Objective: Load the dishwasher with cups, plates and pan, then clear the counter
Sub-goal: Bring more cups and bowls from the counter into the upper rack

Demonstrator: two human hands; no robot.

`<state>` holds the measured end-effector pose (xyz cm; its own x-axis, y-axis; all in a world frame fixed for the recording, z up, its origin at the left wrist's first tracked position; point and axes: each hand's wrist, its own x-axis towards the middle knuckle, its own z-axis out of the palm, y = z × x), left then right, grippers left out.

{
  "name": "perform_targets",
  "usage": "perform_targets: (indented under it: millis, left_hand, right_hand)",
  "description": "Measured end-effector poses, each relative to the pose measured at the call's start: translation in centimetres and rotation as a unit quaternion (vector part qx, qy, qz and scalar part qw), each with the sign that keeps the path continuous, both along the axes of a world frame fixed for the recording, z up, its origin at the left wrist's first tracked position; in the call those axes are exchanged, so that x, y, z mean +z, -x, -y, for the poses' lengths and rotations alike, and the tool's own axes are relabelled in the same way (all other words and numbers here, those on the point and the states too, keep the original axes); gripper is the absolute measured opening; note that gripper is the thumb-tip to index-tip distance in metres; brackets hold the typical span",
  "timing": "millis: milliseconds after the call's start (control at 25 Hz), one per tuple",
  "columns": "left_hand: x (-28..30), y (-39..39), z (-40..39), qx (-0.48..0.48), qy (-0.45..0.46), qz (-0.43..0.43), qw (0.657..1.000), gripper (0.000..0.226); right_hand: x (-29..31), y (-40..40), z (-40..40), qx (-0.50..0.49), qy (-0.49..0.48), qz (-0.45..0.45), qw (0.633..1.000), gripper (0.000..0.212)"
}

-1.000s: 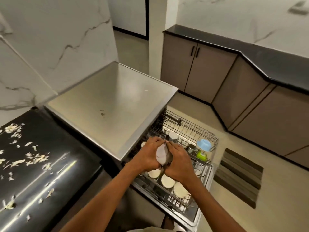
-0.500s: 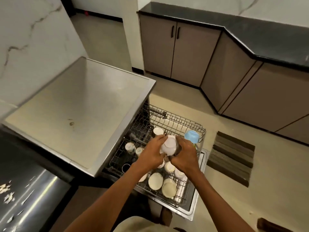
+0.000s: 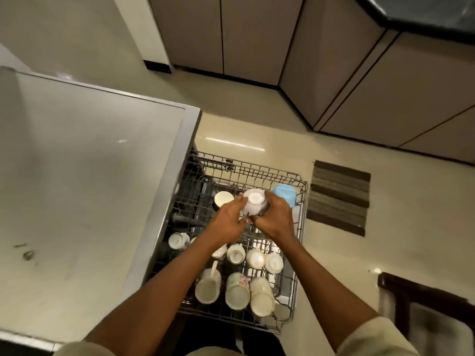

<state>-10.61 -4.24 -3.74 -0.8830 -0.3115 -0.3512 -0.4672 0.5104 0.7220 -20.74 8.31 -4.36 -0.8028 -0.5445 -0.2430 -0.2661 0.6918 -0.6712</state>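
Note:
Both my hands hold one white cup point(image 3: 253, 201), turned upside down, over the far part of the pulled-out wire rack point(image 3: 302, 227). My left hand point(image 3: 227, 222) grips its left side and my right hand point(image 3: 273, 218) grips its right side. Several white cups point(image 3: 236, 294) stand upside down in the near rows of the rack. A cream cup point(image 3: 223, 198) sits just left of the held one, and a blue cup point(image 3: 285, 195) sits at the rack's far right corner.
The steel dishwasher top point(image 3: 90, 188) fills the left. A striped floor mat point(image 3: 339, 197) lies right of the rack. Brown cabinets point(image 3: 334, 60) line the far wall under a black counter point(image 3: 424, 14). A dark chair point(image 3: 424, 312) stands at the lower right.
My view has tilted down and moved right, losing the littered black counter. Both hands have carried the white cup farther out over the rack and turned it base up.

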Motion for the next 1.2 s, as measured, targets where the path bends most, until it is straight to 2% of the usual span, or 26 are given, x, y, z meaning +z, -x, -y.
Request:
perform_targets:
  millis: [120,280,520,720,1000,1200]
  left_hand:
    - [-2.0,2.4,1.9,-0.037,-0.027,0.045,0.998,0.069]
    - [-5.2,4.9,3.8,-0.083,-0.037,0.117,0.989,0.084]
    - [-9.6,6.8,5.8,-0.164,-0.015,0.167,0.972,0.093]
    - [-11.5,7.8,6.2,-0.188,-0.003,0.198,0.962,0.097]
    - [-13.7,8.6,6.3,-0.184,0.005,0.239,0.953,0.099]
    - [-13.7,8.9,5.6,-0.173,0.026,0.204,0.963,0.097]
  right_hand:
    - [-2.5,1.8,1.9,-0.037,-0.003,0.012,0.999,0.058]
    - [-6.2,4.1,4.3,-0.077,-0.035,0.04,0.996,0.048]
    - [-11.1,6.1,6.6,-0.137,-0.044,0.084,0.986,0.053]
    - [-13.7,6.1,7.6,-0.163,-0.035,0.1,0.981,0.053]
    - [-14.9,6.4,8.3,-0.152,-0.05,0.155,0.975,0.052]
    - [-15.3,5.2,7.3,-0.092,-0.139,0.088,0.982,0.068]
